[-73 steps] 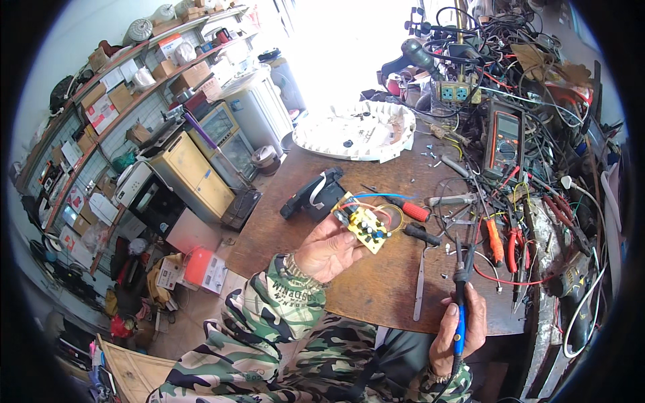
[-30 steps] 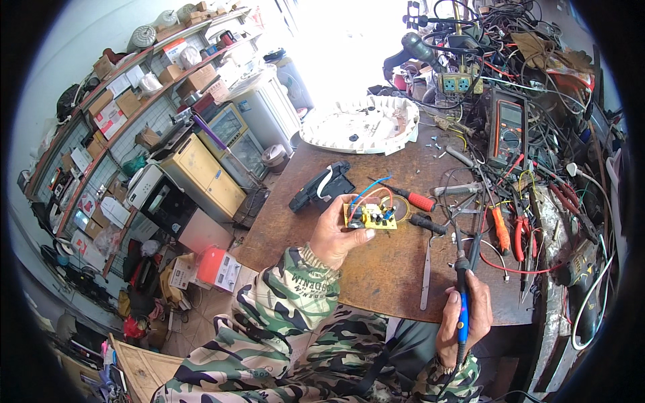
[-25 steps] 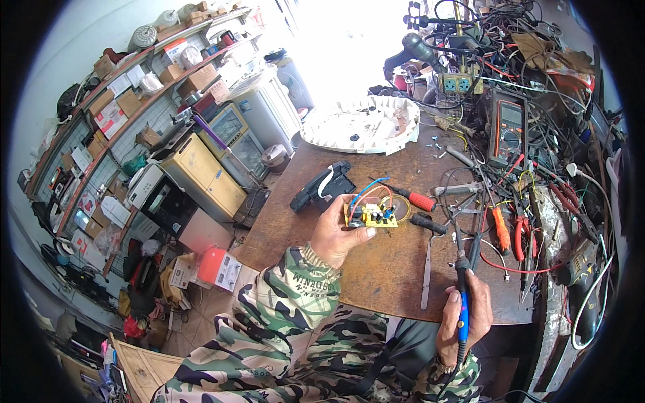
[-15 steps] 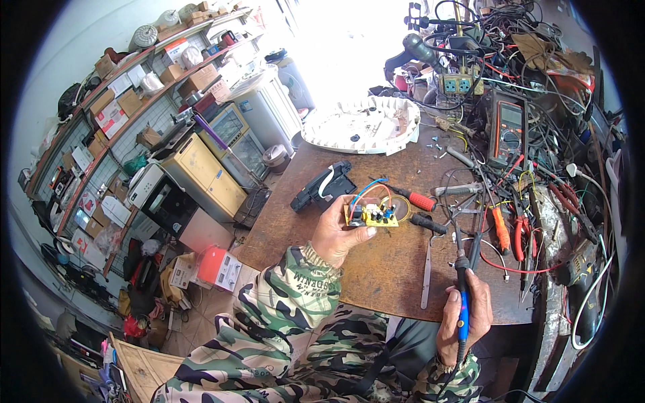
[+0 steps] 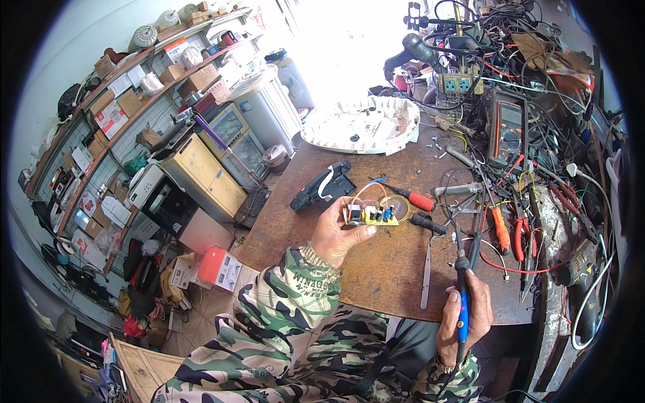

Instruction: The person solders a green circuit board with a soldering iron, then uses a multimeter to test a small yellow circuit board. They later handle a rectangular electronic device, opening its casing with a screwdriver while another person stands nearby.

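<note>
My left hand (image 5: pixel 336 235) grips a small yellow circuit board (image 5: pixel 371 215) by its left end, raised over the wooden bench. Blue and red-orange wires rise from the board, and small components stand on it. Wrapped in my right hand (image 5: pixel 465 316) is a soldering iron (image 5: pixel 463 312) with a blue and black handle, its shaft pointing away over the bench. Its cord runs down past my wrist. Between my hands lie metal tweezers (image 5: pixel 426 274). A ring of solder wire (image 5: pixel 402 209) shows just behind the board. Beyond my left hand rests a black plastic housing (image 5: pixel 324 187) with a white strip.
On the bench (image 5: pixel 376 282) lie a red-handled screwdriver (image 5: pixel 422 201), an orange-handled tool (image 5: pixel 500 228) and red pliers (image 5: pixel 519 236). A multimeter (image 5: pixel 508 127) stands among tangled cables at the right. A white plastic cover (image 5: pixel 363 127) sits at the far edge. Loaded shelves (image 5: pixel 127 107) line the left wall.
The circuit board has tilted slightly in my left hand, and its wires sit a little differently. My right hand and the soldering iron have hardly moved.
</note>
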Tool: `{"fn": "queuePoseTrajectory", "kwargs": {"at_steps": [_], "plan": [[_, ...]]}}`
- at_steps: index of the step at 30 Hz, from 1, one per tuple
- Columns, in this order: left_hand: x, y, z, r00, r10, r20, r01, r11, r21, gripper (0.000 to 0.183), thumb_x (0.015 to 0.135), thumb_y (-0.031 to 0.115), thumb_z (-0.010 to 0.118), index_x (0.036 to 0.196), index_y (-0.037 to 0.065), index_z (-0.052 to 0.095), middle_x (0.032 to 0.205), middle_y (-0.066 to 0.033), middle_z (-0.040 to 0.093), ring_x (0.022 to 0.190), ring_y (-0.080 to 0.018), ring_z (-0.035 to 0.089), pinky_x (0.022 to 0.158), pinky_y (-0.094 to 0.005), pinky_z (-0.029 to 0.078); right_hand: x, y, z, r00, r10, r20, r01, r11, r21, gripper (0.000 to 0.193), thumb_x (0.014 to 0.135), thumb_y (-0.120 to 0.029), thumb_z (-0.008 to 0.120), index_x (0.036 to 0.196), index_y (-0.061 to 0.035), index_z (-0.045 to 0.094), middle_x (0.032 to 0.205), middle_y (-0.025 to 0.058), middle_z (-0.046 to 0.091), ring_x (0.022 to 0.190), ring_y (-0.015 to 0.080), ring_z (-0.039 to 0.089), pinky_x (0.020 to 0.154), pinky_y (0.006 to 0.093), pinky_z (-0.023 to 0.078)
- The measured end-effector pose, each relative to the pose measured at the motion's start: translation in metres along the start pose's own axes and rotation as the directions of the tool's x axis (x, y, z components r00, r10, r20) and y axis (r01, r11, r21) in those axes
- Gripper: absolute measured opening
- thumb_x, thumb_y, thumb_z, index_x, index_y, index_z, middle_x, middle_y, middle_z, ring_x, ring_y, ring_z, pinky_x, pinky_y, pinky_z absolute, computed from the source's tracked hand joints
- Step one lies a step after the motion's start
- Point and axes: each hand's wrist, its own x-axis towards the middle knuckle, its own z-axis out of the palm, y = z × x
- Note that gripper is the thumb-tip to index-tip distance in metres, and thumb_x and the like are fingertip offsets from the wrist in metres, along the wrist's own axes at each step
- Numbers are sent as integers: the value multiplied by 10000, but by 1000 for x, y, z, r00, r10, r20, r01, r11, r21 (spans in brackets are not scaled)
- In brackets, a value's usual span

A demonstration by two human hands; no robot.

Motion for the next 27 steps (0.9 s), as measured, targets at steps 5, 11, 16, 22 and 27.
{"fn": "queuePoseTrajectory", "kwargs": {"at_steps": [5, 11, 16, 22, 27], "plan": [[-2, 0, -1, 999, 33, 20, -34, 999, 28, 505, 845, -75, 793, 1258, 41, 526, 1338, -153, 623, 1197, -197, 634, 1037, -345, 548, -1, 2, -2, 1000, -5, 9, 5, 1000, 1, 362, 946, -15, 613, 1304, 41, 628, 1013, 165, 644, 815, 201, 652, 717, 315, 535], [0, 1, 3, 992, 96, 84, -100, 994, 47, 593, 824, -52, 820, 1316, 12, 495, 1324, -128, 631, 1192, -191, 636, 1065, -350, 515, 0, -4, -1, 998, -61, 2, 61, 998, 20, 364, 935, -13, 609, 1291, 65, 629, 966, 186, 678, 802, 230, 683, 720, 331, 551], [1, 1, 1, 979, 146, 142, -173, 963, 206, 610, 832, -14, 828, 1336, -12, 485, 1389, -142, 619, 1242, -181, 618, 1078, -338, 496, -4, -7, 10, 967, -228, 118, 204, 961, 186, 436, 826, -39, 661, 1243, 90, 652, 908, 239, 699, 733, 328, 701, 678, 399, 576], [-3, 1, 8, 968, 189, 163, -228, 936, 268, 618, 831, -16, 827, 1342, -33, 482, 1432, -175, 604, 1276, -184, 605, 1080, -335, 493, -6, -17, 37, 936, -315, 160, 264, 924, 277, 445, 799, -35, 712, 1235, 46, 676, 941, 221, 715, 747, 341, 716, 680, 409, 585], [-3, -1, 14, 958, 226, 179, -270, 919, 287, 632, 813, -35, 835, 1344, -31, 491, 1394, -165, 630, 1244, -179, 625, 1060, -334, 510, -1, -20, 35, 917, -330, 224, 266, 925, 272, 420, 829, -27, 668, 1242, 50, 666, 917, 215, 706, 720, 314, 699, 656, 382, 567]]}}
